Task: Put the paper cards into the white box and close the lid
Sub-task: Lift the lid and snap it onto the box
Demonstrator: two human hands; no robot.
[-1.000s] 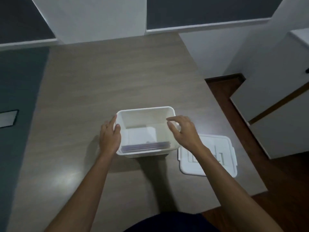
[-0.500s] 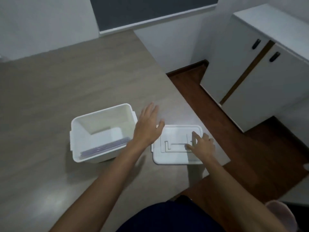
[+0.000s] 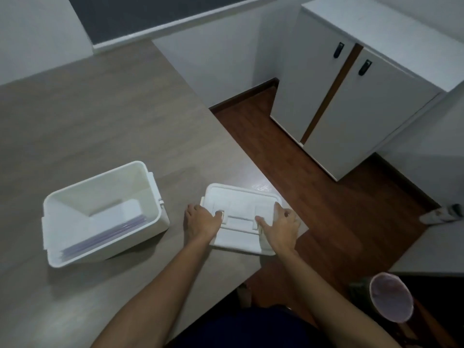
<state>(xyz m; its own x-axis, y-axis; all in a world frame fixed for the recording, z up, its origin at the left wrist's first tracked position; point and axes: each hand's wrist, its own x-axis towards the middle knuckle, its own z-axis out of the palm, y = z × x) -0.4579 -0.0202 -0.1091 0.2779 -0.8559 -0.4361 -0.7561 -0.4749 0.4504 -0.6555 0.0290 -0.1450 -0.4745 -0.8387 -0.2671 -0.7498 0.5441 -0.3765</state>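
Note:
The white box (image 3: pixel 160 217) stands uncovered on the left of the wooden table, with a stack of pale purple paper cards (image 3: pixel 105 234) lying flat on its bottom. The white lid (image 3: pixel 239 204) lies flat to the right of the box, near the table's right edge. My left hand (image 3: pixel 202 223) grips the lid's left side, thumb on top near the handle recess. My right hand (image 3: pixel 282 228) grips its right side the same way. The lid's near corners are hidden under my hands.
The wooden table (image 3: pixel 113 116) ends just right of the lid, with dark wood floor (image 3: pixel 313 197) below. A white cabinet (image 3: pixel 351 104) stands at the right. A bin with a pink liner (image 3: pixel 390 300) sits on the floor at the lower right.
My hands left the box and moved right to the lid. The left hand came down from above the box rim onto the lid's left side. The view swung right.

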